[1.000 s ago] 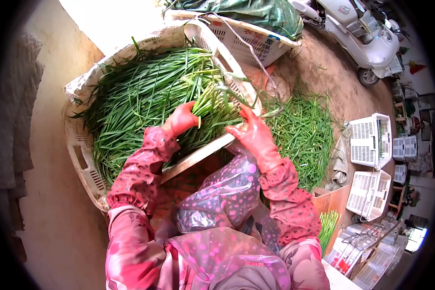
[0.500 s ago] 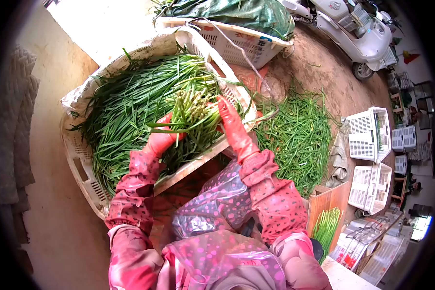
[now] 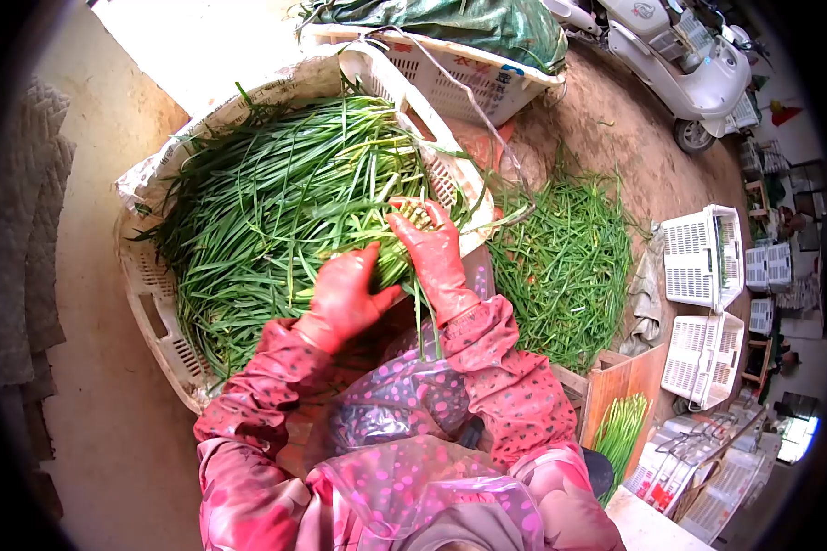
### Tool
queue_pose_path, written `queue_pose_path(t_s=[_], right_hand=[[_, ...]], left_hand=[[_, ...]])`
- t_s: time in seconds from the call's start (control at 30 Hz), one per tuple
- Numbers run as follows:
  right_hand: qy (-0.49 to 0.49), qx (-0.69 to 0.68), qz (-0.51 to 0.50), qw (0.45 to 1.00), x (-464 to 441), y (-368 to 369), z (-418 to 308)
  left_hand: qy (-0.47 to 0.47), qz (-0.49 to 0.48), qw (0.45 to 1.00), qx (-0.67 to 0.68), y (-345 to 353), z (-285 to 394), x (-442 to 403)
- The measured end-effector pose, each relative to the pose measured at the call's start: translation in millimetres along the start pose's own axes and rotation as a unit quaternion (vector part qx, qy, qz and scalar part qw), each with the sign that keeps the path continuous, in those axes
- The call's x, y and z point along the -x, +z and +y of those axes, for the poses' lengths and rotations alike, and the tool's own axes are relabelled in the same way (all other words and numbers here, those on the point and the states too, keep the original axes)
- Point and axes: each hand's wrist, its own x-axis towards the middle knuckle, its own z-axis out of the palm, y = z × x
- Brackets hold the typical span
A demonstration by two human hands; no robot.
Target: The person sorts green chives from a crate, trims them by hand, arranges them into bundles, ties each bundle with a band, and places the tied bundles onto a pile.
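Observation:
A bunch of garlic chives (image 3: 392, 261) is held between my hands over the near right rim of a large white crate (image 3: 156, 308). My left hand (image 3: 345, 292), in an orange-red rubber glove, is closed around the leafy side of the bunch, with the thumb toward me. My right hand (image 3: 432, 253), gloved alike, has its fingers curled over the pale stem ends. Some leaves dangle below the bunch. Many more garlic chives (image 3: 266, 184) fill the crate, lying mostly lengthwise. Parts of the fingers are hidden by the leaves.
Loose green leaves (image 3: 565, 266) are heaped on the floor to the right. A second crate (image 3: 469, 87) under green cloth stands ahead. A wooden board (image 3: 629, 376) borders upright pale-green stems (image 3: 620, 436). Farther right are white crates (image 3: 703, 358) and a white scooter (image 3: 680, 69).
Both hands have come closer together. The left moved toward me and right; the right shifted its fingers over the stem ends. The bunch is lower, nearer the crate's rim.

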Motion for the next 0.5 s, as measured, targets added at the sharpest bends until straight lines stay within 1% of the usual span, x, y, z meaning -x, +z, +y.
queue_pose_path(t_s=[0.03,0.07,0.1,0.13,0.2,0.23,0.27,0.3,0.33,0.37,0.4,0.43,0.47,0.5], right_hand=[[0.001,0.001,0.0,1.0,3,-1,-3],[-0.002,0.011,-0.005,1.0,7,-2,-7],[-0.005,0.021,-0.009,1.0,11,-2,-9],[-0.003,0.021,-0.011,1.0,14,0,-7],[-0.033,0.036,-0.022,0.999,17,6,-3],[-0.077,0.032,-0.024,0.996,20,11,-2],[-0.08,0.045,-0.023,0.995,25,11,-2],[-0.067,0.054,0.002,0.996,29,12,-1],[-0.053,0.062,0.029,0.996,32,13,0],[-0.075,0.047,0.069,0.994,31,13,12],[-0.068,0.026,0.084,0.994,28,13,20],[-0.084,0.05,0.097,0.991,26,15,26],[-0.098,0.073,0.107,0.987,25,15,31],[-0.079,0.079,0.084,0.99,29,15,20]], left_hand=[[-0.099,-0.005,0.986,0.132,-19,2,-6],[-0.172,0.043,0.952,0.251,-34,-4,-13],[-0.13,0.159,0.934,0.293,-32,-23,-21],[-0.124,0.202,0.937,0.255,-36,-30,-35],[-0.164,0.165,0.917,0.322,-18,-54,-61],[-0.149,0.099,0.927,0.329,-8,-62,-68],[-0.132,0.031,0.932,0.335,3,-67,-72],[-0.102,-0.015,0.924,0.367,4,-61,-74],[-0.13,-0.094,0.896,0.413,0,-57,-71],[-0.139,-0.099,0.891,0.421,2,-51,-68],[-0.15,-0.102,0.885,0.428,3,-43,-60],[-0.164,-0.041,0.896,0.411,-1,-27,-48],[-0.174,0.009,0.839,0.516,7,-26,-37],[-0.173,0.03,0.83,0.529,7,-24,-27]])
